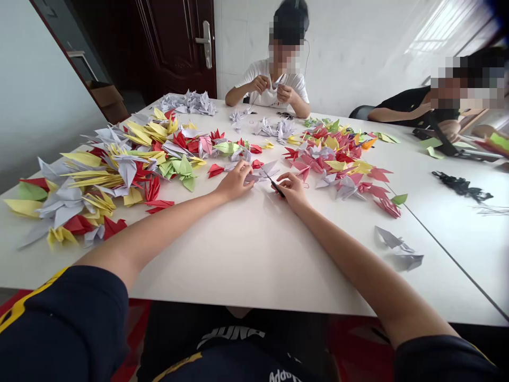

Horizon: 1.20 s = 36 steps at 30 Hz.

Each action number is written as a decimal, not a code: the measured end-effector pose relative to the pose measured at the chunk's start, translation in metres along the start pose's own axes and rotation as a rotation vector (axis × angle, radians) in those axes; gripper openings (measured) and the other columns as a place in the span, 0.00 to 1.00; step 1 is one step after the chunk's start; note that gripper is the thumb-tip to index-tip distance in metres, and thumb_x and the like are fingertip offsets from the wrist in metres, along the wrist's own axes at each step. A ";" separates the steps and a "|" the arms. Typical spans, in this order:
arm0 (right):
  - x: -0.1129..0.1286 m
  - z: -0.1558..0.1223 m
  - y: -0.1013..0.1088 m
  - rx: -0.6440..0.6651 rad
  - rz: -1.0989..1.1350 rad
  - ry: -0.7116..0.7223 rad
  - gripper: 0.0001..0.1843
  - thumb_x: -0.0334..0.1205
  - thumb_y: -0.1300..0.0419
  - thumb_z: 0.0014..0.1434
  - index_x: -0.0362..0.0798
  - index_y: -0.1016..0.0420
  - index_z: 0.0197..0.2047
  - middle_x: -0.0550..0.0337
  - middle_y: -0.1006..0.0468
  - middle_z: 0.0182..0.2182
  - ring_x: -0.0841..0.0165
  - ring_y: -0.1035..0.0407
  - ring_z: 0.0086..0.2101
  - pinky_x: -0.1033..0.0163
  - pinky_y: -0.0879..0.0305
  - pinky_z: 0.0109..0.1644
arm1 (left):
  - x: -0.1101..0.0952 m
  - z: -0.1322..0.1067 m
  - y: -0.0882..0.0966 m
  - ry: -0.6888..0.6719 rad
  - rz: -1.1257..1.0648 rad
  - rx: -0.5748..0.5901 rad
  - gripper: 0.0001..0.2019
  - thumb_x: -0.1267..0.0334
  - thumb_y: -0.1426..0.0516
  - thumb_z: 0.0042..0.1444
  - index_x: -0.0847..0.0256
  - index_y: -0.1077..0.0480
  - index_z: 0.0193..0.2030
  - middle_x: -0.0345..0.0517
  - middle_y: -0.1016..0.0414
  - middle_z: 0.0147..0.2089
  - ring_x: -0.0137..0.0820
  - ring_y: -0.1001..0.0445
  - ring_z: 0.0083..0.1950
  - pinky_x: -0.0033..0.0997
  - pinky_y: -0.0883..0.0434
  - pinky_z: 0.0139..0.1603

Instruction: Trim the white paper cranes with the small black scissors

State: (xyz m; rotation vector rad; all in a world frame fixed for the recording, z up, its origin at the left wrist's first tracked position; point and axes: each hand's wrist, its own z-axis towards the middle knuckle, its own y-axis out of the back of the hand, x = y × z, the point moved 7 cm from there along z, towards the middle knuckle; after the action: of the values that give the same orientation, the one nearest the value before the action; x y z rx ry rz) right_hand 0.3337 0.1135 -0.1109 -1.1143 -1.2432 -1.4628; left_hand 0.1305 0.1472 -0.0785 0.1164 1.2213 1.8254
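Note:
My left hand (237, 181) rests on the white table, its fingers closed on the edge of a pale lilac folded paper crane (256, 177). In my right hand (293, 191) is a slim black-handled tool (277, 187) with a thin pointed end; its exact kind is too small to tell. The tool's tip points up and left over the crane. Just beyond my hands lie a few red paper cranes (216, 170). The crane is partly hidden by my fingers.
Paper cranes in several colours form a large heap (115, 170) on the left and a smaller one (342, 154) on the right. Loose lilac pieces (409, 261) lie front right, near a black bundle (461, 185). Two people sit across the table, the nearer-middle one holding a crane (278, 82).

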 end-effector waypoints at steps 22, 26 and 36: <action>0.003 -0.010 -0.005 0.087 -0.015 -0.049 0.27 0.56 0.25 0.45 0.47 0.30 0.36 0.65 0.28 0.23 0.75 0.35 0.21 0.69 0.42 0.25 | -0.002 -0.004 -0.005 -0.149 -0.154 0.153 0.11 0.71 0.40 0.64 0.57 0.24 0.51 0.51 0.32 0.61 0.42 0.27 0.62 0.43 0.26 0.63; 0.002 -0.010 -0.004 0.074 -0.001 -0.071 0.27 0.55 0.24 0.43 0.46 0.30 0.35 0.64 0.27 0.25 0.76 0.35 0.22 0.69 0.39 0.25 | 0.000 -0.003 -0.003 -0.132 -0.135 0.119 0.11 0.75 0.43 0.64 0.58 0.22 0.48 0.51 0.30 0.59 0.42 0.27 0.61 0.46 0.28 0.65; 0.003 -0.013 -0.007 0.129 0.030 -0.064 0.25 0.54 0.24 0.45 0.47 0.28 0.35 0.60 0.24 0.29 0.75 0.34 0.23 0.69 0.36 0.24 | 0.004 0.000 0.001 -0.041 -0.133 0.078 0.15 0.78 0.47 0.61 0.59 0.24 0.48 0.51 0.35 0.64 0.42 0.32 0.67 0.44 0.31 0.70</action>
State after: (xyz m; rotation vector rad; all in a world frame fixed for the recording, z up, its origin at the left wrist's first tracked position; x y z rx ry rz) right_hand 0.3253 0.1013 -0.1103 -1.0950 -1.3400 -1.3146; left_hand 0.1273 0.1496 -0.0789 0.1129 1.2417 1.6537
